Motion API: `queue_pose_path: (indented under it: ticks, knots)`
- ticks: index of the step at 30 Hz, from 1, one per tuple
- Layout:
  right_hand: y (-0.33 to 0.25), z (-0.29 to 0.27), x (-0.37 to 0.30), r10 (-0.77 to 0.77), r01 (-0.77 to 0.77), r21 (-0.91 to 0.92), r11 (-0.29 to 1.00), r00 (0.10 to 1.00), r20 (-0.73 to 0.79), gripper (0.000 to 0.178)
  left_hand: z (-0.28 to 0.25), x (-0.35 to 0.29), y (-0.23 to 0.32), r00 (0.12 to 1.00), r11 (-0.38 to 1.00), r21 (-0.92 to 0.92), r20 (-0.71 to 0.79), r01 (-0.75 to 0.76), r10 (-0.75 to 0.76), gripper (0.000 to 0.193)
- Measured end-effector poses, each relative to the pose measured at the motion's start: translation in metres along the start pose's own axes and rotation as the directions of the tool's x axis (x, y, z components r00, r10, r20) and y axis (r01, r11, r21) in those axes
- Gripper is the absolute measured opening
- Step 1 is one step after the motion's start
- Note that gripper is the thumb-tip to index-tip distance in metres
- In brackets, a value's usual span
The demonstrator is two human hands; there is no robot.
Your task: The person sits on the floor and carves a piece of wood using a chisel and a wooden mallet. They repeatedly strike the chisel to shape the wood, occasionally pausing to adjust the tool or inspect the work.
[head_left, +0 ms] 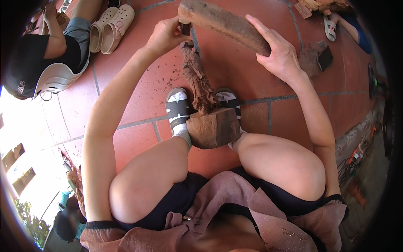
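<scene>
Brown wooden club [224, 23], slanted, near end gripped by the right hand [281, 54], index finger extended along it; left hand [164, 35], arm outstretched, fingers pinched round a short dark tool [185, 29] just beyond the tip of a carved figure [197, 77], which extends from a wood block [214, 128] between sandalled feet [178, 108].

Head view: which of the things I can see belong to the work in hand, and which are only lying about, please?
In the work:
- wooden mallet, in the right hand
- slim dark tool, in the left hand
- carved wooden figure on its block

Apparently lying about:
- pale clogs
- dark flat object, use unclear
</scene>
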State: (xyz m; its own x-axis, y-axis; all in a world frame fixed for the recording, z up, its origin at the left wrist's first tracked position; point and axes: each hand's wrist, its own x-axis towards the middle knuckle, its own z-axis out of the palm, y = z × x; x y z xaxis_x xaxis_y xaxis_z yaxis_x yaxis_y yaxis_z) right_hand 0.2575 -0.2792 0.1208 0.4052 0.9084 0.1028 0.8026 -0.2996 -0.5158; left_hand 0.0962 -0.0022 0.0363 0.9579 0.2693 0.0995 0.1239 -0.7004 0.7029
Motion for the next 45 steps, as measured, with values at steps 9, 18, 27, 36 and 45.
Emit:
queue_pose_path:
  ticks: [9,18,27,36,45]
  knots:
    - [-0.009,-0.004,0.008,0.074,-0.076,0.025,0.997,0.993,0.089,0.086,0.002,0.002,-0.008,0.999,0.999,-0.026,-0.014,0.039,-0.039,0.041]
    - [-0.006,-0.003,0.013,-0.005,0.006,-0.052,0.999,1.0,0.024,0.09,-0.002,0.005,-0.004,0.994,0.994,-0.012,0.023,0.105,-0.105,0.035]
    - [-0.014,-0.005,0.022,0.033,-0.026,-0.07,0.997,0.995,0.097,0.089,-0.003,-0.003,-0.015,0.997,0.992,-0.11,-0.036,0.067,-0.071,0.041]
    - [-0.038,-0.012,0.044,-0.035,0.039,-0.025,0.999,0.99,0.135,0.086,0.002,-0.018,-0.028,0.978,0.875,-0.473,-0.111,0.103,-0.175,0.032]
    - [-0.045,-0.021,0.049,-0.185,0.189,0.17,0.967,0.982,-0.039,0.087,-0.016,-0.02,-0.015,0.981,0.729,-0.684,-0.137,0.008,-0.139,0.032]
